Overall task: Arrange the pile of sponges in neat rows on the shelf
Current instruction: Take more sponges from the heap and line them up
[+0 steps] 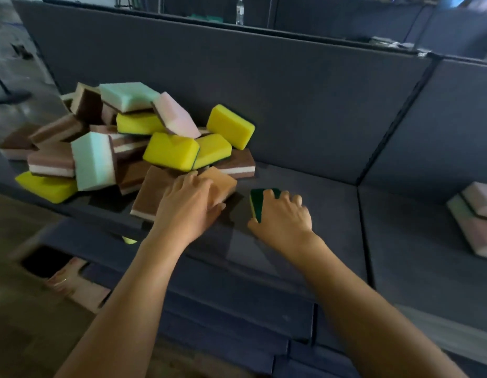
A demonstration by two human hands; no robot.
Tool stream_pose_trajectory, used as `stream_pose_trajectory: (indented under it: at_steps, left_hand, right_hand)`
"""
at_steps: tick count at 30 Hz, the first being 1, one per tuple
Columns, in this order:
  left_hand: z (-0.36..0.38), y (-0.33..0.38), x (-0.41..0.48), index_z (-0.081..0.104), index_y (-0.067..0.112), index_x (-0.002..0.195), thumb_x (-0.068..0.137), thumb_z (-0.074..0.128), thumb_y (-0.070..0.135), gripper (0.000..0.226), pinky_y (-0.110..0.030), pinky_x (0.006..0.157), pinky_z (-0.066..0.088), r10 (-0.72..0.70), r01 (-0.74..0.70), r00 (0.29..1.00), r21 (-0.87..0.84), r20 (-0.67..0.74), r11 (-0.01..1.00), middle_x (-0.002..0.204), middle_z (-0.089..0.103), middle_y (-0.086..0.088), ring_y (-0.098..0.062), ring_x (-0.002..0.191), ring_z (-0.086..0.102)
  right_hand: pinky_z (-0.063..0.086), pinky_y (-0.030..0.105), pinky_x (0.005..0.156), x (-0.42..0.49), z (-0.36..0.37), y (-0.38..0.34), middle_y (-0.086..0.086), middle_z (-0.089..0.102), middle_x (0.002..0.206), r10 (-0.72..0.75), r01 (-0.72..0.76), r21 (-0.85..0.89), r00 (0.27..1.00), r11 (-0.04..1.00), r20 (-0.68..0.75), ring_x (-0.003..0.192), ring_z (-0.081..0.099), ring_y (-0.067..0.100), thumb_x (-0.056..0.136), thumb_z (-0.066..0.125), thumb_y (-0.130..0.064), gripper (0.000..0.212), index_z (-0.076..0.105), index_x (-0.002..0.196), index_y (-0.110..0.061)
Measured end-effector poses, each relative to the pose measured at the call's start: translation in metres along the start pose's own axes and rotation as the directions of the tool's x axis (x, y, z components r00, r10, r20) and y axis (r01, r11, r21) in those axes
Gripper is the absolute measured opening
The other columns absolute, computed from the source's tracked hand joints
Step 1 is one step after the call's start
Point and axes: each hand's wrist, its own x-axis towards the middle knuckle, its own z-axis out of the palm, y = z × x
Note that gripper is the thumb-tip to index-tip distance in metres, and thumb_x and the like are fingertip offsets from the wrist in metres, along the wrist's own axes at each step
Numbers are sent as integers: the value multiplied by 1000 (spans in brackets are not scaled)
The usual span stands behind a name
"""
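Because right hand (284, 214) grips it, sponge (257, 199) half-hidden.

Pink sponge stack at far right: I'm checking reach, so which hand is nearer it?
Right. The right hand grips a green-backed sponge left of the stack; the left hand holds an orange-brown sponge farther left.

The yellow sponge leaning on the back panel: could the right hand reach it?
Probably: only bare shelf separates the yellow sponge from the right hand, though that hand grips a green-backed sponge.
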Motion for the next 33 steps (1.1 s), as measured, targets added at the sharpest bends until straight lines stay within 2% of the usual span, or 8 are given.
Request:
stream_pose_trajectory:
  at_steps: [2,5,8,14,20,24,26,33]
  left_hand:
    - [9,1,5,48,16,124,88,56,52,51,-43,87,42,26,-27,998,25,52,999,126,50,-12,-32,115,49]
    - [14,5,10,48,17,121,88,60,44,44,-44,81,44,39,-39,999,5,22,999,114,53,-12,-33,102,53]
    - [11,17,16,56,16,112,81,68,38,40,-48,78,47,101,-100,995,-82,16,992,108,56,-13,-36,97,53]
    - [10,74,27,60,12,109,72,80,30,46,-44,81,47,289,-284,957,-277,-25,918,112,57,-10,-34,99,55]
    - [19,164,29,59,21,110,78,73,35,38,-38,86,46,493,-456,870,-424,-26,782,118,51,2,-23,105,50]
    - [24,228,19,57,24,114,82,71,38,38,-31,87,44,601,-534,799,-484,-20,693,125,47,8,-16,111,46]
    - [27,259,13,56,25,116,83,70,39,39,-26,88,41,636,-554,772,-507,-15,660,128,45,11,-12,114,43]
    - [37,375,-12,54,25,121,84,68,40,42,-26,91,41,719,-619,695,-506,5,601,129,42,12,-11,115,43]
  right_hand:
    - [40,44,94,-5,0,9,22,45,136,31,-31,21,999,999,11,124,40,41,88,60,-47,64,37,137,-13]
    - [41,44,93,-11,2,20,18,48,131,61,-60,81,998,995,-11,121,44,40,88,59,-50,68,31,142,-19]
    - [44,42,91,-17,3,34,15,49,130,93,-81,147,992,986,-79,119,46,36,88,57,-52,66,33,142,-23]
    - [45,41,92,-50,-13,95,11,45,135,236,-180,233,941,956,-241,119,43,33,82,67,-35,71,34,144,-24]
    - [46,41,94,-100,-28,171,9,42,137,381,-313,244,864,918,-329,120,44,32,81,69,-34,68,39,141,-24]
    - [45,47,96,-131,-35,225,7,45,138,453,-395,225,805,891,-383,121,44,32,80,69,-35,68,42,141,-24]
    - [44,47,97,-147,-37,253,6,44,140,475,-422,218,783,880,-401,121,44,33,80,69,-34,67,42,141,-24]
    - [45,47,97,-195,-44,358,6,45,143,503,-460,208,756,863,-419,121,45,32,81,71,-35,68,41,141,-24]
